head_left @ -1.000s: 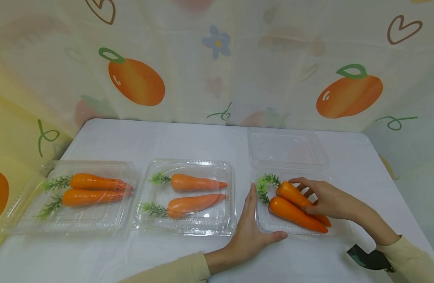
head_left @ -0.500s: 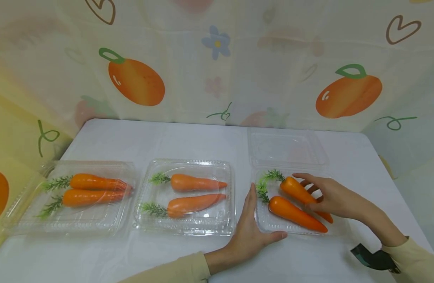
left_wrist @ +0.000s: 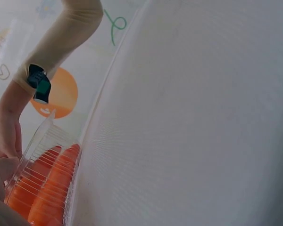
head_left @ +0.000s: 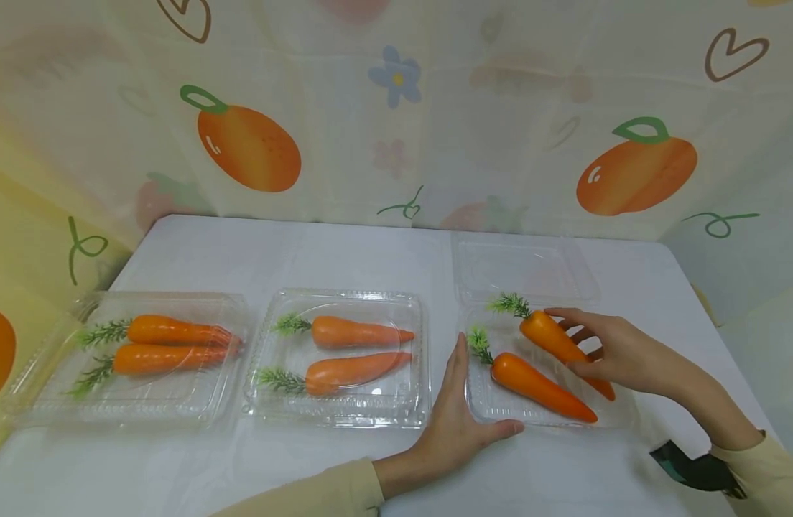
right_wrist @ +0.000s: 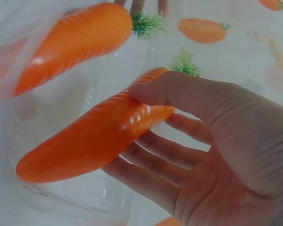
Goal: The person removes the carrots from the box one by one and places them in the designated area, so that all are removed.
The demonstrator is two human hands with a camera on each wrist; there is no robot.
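Note:
My right hand (head_left: 619, 352) holds an orange carrot (head_left: 549, 336) with green leafy top, thumb on one side and fingers on the other, as the right wrist view shows. That carrot lies slanted over the clear plastic box (head_left: 485, 396) at the right, whose lid (head_left: 522, 269) is folded back, away from me. A second carrot (head_left: 539, 386) lies in this box, nearer to me and apart from the first. At the box's near left corner is my left hand (head_left: 450, 427), its fingers extended along the left side and thumb spread along the front edge.
Left of that hand stands a lidded clear box (head_left: 371, 420) with two carrots inside. Another lidded box (head_left: 196, 406) with two carrots is at the far left. All stand on a white table (head_left: 306, 251), backed by a printed curtain (head_left: 474, 108).
The right hand has shifted the upper carrot to the right and away from me, widening the gap to the lower carrot. The left hand has stayed in place.

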